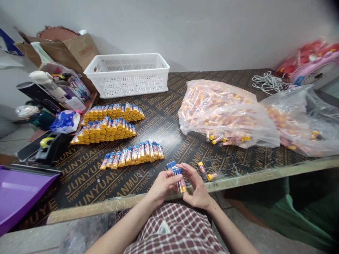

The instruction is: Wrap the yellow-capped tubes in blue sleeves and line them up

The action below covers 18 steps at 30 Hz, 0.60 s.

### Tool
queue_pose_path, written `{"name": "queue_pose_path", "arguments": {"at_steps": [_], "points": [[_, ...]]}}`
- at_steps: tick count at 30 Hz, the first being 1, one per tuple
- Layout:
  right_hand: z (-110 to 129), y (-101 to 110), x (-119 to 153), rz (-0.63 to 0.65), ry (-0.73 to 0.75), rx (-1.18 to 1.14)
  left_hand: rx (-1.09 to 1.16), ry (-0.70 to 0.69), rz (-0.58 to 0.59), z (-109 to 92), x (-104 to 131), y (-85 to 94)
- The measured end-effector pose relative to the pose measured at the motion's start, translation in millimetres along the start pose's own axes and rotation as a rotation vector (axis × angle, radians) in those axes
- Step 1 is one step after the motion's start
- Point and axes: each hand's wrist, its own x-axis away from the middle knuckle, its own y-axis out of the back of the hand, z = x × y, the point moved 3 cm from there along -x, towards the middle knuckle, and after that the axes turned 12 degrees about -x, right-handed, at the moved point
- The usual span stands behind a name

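Over the table's front edge, my left hand (162, 185) pinches a small tube (180, 180) with a blue top and yellow bottom. My right hand (196, 187) closes round the same tube from the other side, fingertips at its top and thumb near its yellow end. A blue-and-clear piece (171, 165) shows just above the left fingertips; what it belongs to is unclear. Right of my hands lie two loose yellow-capped tubes (201, 167). To the left, a short row of blue-and-yellow tubes (135, 153) stands in front of two stacked rows (106, 130).
A white plastic basket (134, 83) stands at the back. Clear bags full of tubes (219, 106) cover the right side. At the left are a tape dispenser (49, 148), bottles (45, 83) and a purple dustpan (23, 194). A pink fan (317, 68) and white cable (270, 82) sit back right.
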Motion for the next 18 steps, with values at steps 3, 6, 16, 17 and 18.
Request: {"name": "queue_pose_path", "arguments": {"at_steps": [3, 6, 16, 17, 18], "points": [[0.0, -0.8, 0.2, -0.01, 0.011, -0.006, 0.003, -0.004, 0.001, 0.1, 0.2, -0.4], [0.2, -1.5, 0.1, -0.015, 0.017, -0.016, 0.002, -0.01, 0.001, -0.1, 0.5, -0.4], [-0.6, -1.5, -0.4, -0.007, 0.03, -0.014, -0.007, 0.006, -0.017, -0.1, 1.4, 0.1], [-0.4, -1.8, -0.7, -0.005, 0.033, -0.014, -0.008, 0.007, -0.022, -0.3, 1.6, 0.5], [0.0, -2.2, -1.1, -0.001, 0.034, -0.019, -0.007, 0.008, -0.028, -0.7, 1.8, 1.2]]}}
